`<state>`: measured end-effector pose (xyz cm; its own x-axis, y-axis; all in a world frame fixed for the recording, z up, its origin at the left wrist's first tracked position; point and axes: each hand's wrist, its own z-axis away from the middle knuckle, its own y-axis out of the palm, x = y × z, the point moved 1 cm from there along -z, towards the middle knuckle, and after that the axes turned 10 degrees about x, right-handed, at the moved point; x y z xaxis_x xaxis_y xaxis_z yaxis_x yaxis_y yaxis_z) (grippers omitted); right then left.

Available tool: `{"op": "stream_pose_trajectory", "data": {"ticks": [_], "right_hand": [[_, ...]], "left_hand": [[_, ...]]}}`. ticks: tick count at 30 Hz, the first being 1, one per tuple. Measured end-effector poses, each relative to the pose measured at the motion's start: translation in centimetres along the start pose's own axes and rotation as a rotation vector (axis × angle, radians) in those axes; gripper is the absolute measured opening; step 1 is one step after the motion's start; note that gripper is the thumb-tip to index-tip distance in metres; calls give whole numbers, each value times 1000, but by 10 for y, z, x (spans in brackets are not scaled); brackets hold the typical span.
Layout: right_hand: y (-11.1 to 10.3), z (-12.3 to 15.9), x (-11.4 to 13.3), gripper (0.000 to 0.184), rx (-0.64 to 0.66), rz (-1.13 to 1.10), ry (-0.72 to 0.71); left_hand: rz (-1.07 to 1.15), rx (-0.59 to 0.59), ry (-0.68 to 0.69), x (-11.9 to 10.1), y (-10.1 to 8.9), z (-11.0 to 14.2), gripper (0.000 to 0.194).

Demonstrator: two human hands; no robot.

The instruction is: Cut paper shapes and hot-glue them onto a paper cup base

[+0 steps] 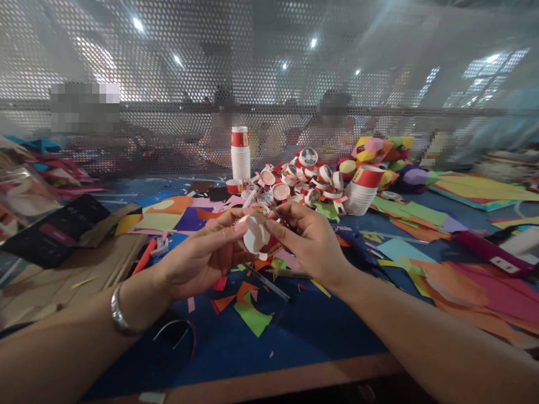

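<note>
A white cut paper cup piece (255,234) is held up above the table, its pale inner face toward me. My left hand (206,252) grips it from the left, with the thumb on its upper edge. On the other side, my right hand (309,238) is closed, its thumb tip against the piece's right edge. A thin dark tool (280,216) sticks out from the right fingers toward the upper left; its kind is unclear. Just behind the hands lies a heap of cut paper cup pieces (281,192) with red and white sides and round bottoms, some patterned.
Stacked paper cups (241,160) stand at the back, with another tilted stack (362,191) to the right. Coloured paper sheets (458,289) and green scraps (252,314) litter the blue table (328,342). Cardboard (105,269) lies left. A perforated metal screen (269,73) rises behind.
</note>
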<state>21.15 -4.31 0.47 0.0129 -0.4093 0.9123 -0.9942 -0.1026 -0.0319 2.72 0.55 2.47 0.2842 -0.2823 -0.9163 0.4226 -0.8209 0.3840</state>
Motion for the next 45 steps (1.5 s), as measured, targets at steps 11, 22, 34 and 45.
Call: {"op": "stream_pose_trajectory", "data": {"ticks": [11, 22, 34, 45], "right_hand": [[-1, 2, 7, 31, 29, 59, 14], [2, 4, 7, 33, 174, 172, 112], [3, 6, 6, 34, 277, 240, 140], [2, 7, 9, 32, 269, 316, 156]], "left_hand": [[-413, -51, 192, -6, -13, -4, 43], [-514, -59, 244, -6, -23, -6, 48], [-609, -55, 254, -4, -27, -7, 52], [-657, -43, 269, -1, -32, -6, 52]]}}
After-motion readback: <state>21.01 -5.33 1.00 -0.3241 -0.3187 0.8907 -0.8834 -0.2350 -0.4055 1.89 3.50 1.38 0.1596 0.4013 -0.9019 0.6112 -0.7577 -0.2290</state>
